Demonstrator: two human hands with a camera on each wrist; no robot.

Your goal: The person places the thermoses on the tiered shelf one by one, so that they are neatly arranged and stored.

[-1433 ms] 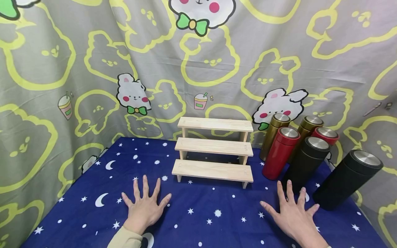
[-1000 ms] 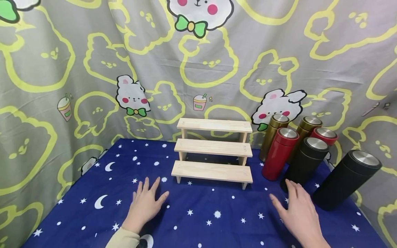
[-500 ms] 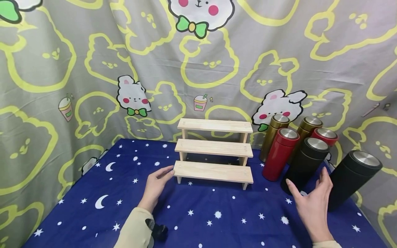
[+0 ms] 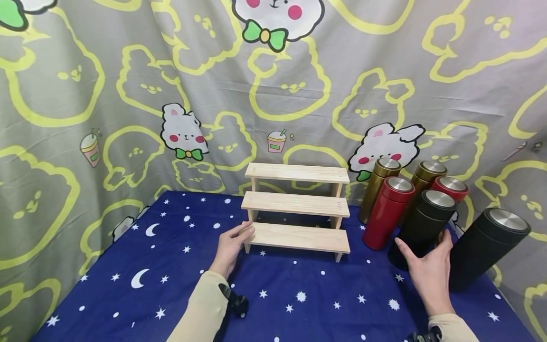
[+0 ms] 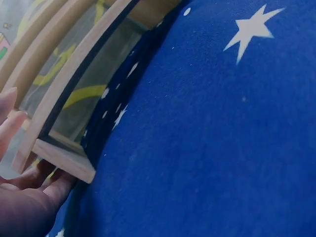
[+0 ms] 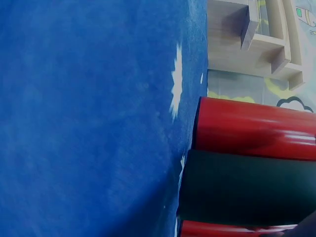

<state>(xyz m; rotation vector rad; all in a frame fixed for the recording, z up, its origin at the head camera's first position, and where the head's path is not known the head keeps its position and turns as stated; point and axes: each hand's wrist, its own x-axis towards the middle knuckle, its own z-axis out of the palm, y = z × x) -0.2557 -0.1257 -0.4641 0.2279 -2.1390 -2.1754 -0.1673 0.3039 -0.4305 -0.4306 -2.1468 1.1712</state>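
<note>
My left hand (image 4: pixel 230 244) holds the left end of the lowest step of a three-tier wooden display stand (image 4: pixel 299 237). In the left wrist view, fingers (image 5: pixel 57 190) lie against the outer side of the stand's leg, with other fingertips higher up by the step. On the right, my right hand (image 4: pixel 429 273) grips the lower part of an upright black thermos flask (image 4: pixel 423 225), thumb on its left side and fingers round its right. In the right wrist view, the dark thermos body fills the right edge and the hand barely shows in the corner.
A red thermos (image 4: pixel 386 216) stands just left of the gripped one, a larger black thermos (image 4: pixel 483 254) to its right. Behind are two gold thermoses (image 4: pixel 372 194) and another red thermos (image 4: pixel 452 185). A patterned curtain (image 4: pixel 295 71) hangs behind the blue starry cloth (image 4: pixel 171 256).
Both hands began spread flat above the cloth. The left moved up and right to the stand's lowest step; the right turned and closed round the black thermos. The stand and flasks stay put.
</note>
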